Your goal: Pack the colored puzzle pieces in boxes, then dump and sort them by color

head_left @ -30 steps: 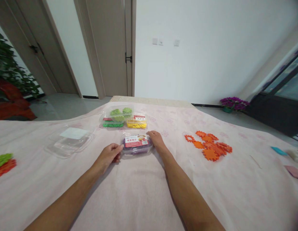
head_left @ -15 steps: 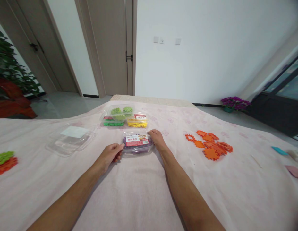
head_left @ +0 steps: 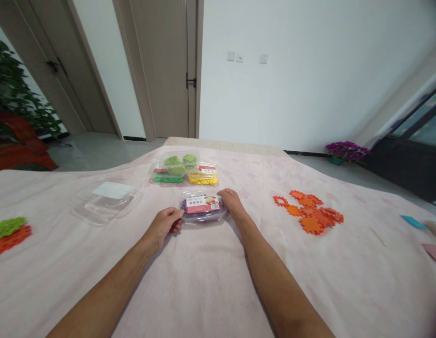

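Clear plastic clamshell box (head_left: pixel 203 215) holding purple pieces (head_left: pixel 184 204), topped by a red-and-white label (head_left: pixel 203 204); left hand (head_left: pixel 167 221) and right hand (head_left: pixel 232 203) grip its opposite ends.

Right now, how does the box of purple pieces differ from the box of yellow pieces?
The purple box has the left hand and right hand at its ends; no hand touches the yellow box. The purple box sits nearer the camera, the yellow box farther back. Both are clear plastic with red-and-white labels.
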Demonstrator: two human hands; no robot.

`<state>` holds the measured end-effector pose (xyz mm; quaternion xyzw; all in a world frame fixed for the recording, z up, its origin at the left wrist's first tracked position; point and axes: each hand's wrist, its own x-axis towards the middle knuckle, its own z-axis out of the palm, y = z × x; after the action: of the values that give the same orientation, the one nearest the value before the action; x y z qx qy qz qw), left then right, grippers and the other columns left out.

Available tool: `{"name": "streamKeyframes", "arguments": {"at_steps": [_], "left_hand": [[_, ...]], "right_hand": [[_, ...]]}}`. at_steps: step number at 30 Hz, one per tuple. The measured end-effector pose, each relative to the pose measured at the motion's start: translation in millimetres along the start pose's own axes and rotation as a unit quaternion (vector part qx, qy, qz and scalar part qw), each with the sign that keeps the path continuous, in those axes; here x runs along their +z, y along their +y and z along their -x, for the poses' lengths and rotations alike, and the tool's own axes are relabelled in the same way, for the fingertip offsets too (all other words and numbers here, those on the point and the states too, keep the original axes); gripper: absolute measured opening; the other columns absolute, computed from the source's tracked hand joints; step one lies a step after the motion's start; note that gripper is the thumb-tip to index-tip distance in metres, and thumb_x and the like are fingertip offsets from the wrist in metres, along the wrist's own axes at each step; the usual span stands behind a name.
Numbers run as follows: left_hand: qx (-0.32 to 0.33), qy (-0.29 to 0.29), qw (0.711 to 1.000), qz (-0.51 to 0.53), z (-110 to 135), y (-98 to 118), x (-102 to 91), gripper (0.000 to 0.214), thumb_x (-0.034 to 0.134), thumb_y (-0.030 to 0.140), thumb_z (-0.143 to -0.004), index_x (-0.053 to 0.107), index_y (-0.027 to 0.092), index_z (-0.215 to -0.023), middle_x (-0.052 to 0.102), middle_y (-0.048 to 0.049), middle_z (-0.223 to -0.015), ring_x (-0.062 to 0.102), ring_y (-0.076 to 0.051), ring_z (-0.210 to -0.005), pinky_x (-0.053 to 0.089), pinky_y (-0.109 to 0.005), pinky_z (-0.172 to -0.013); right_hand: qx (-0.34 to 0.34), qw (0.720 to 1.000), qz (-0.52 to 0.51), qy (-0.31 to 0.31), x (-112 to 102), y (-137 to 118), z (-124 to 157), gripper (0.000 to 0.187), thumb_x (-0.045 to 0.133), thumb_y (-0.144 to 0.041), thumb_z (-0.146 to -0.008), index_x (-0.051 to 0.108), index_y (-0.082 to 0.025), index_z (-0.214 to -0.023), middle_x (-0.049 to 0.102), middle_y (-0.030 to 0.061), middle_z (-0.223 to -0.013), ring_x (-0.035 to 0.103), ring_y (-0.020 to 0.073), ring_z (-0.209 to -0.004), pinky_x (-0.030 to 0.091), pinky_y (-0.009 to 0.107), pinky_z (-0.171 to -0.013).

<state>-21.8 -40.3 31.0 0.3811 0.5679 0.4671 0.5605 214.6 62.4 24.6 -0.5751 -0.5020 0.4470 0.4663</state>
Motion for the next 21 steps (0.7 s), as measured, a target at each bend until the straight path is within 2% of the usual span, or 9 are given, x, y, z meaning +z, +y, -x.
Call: {"name": "streamKeyframes", "arguments": {"at_steps": [4,6,9,12,15,18,21], "left_hand": [[0.005,-0.008,1.0,0.006,0.3,-1.0,-0.8,0.054,0.085,0.06,-0.055,0.052,0.018,-0.066,0.056,0.0017,-0.059,0.05,-0.008,-0.048,0.039,-0.02,-0.045],[0.01,0.0,1.0,0.004,-0.2,-1.8,-1.1,0.057,0.084,0.064,-0.055,0.053,0.018,-0.067,0.057,0.0013,-0.061,0.051,-0.008,-0.049,0.041,-0.02,-0.044],[0.027,0.013,1.0,0.004,-0.8,-3.2,0.0,0.061,0.08,0.071,-0.057,0.055,0.018,-0.072,0.059,0.0003,-0.064,0.054,-0.01,-0.051,0.044,-0.021,-0.045],[0.062,0.009,0.998,0.018,-0.9,-5.8,2.3,0.061,0.077,0.073,-0.063,0.058,0.017,-0.078,0.061,-0.0018,-0.072,0.06,-0.013,-0.06,0.05,-0.023,-0.05],[0.088,0.022,0.996,0.024,-1.5,-10.4,4.0,0.062,0.072,0.074,-0.068,0.062,0.016,-0.091,0.064,-0.0043,-0.084,0.064,-0.017,-0.07,0.054,-0.027,-0.052],[0.119,0.047,0.992,-0.001,-3.6,-16.4,5.2,0.055,0.07,0.064,-0.074,0.064,0.017,-0.102,0.065,-0.0047,-0.087,0.066,-0.018,-0.073,0.055,-0.028,-0.055],[0.125,0.051,0.99,-0.033,-5.7,-20.7,7.4,0.045,0.072,0.053,-0.074,0.066,0.018,-0.101,0.066,-0.0038,-0.082,0.066,-0.018,-0.071,0.053,-0.026,-0.055]], "right_hand": [[0.009,1.0,0.007,-0.008,-4.8,-2.9,0.8,0.024,0.066,-0.04,-0.072,0.057,-0.019,-0.064,0.048,-0.0042,-0.049,0.041,0.0101,-0.047,0.026,0.023,-0.044],[0.025,0.998,0.019,-0.05,-11.0,-5.2,4.4,0.029,0.067,-0.044,-0.075,0.059,-0.018,-0.066,0.051,-0.0027,-0.05,0.042,0.0101,-0.045,0.028,0.022,-0.042],[0.049,0.987,0.044,-0.15,-21.0,-9.9,12.5,0.036,0.071,-0.052,-0.078,0.063,-0.018,-0.073,0.06,0.0011,-0.056,0.05,0.0122,-0.047,0.034,0.022,-0.041],[0.045,0.982,0.068,-0.172,-30.8,-13.7,15.9,0.032,0.074,-0.048,-0.076,0.063,-0.018,-0.076,0.062,0.0004,-0.058,0.051,0.0123,-0.046,0.036,0.021,-0.04],[0.027,0.991,0.049,-0.12,-47.7,-11.8,9.5,0.028,0.071,-0.045,-0.076,0.063,-0.018,-0.075,0.058,-0.0019,-0.054,0.045,0.0104,-0.043,0.03,0.02,-0.038],[0.02,0.999,0.034,-0.023,-76.2,-1.5,-4.3,0.03,0.066,-0.047,-0.079,0.066,-0.017,-0.079,0.057,-0.0018,-0.053,0.04,0.0099,-0.041,0.025,0.021,-0.038],[-0.012,0.985,0.146,0.088,-110.1,10.5,-20.1,0.034,0.056,-0.046,-0.087,0.069,-0.015,-0.089,0.06,0.0008,-0.056,0.046,0.0131,-0.042,0.032,0.024,-0.04]]}}
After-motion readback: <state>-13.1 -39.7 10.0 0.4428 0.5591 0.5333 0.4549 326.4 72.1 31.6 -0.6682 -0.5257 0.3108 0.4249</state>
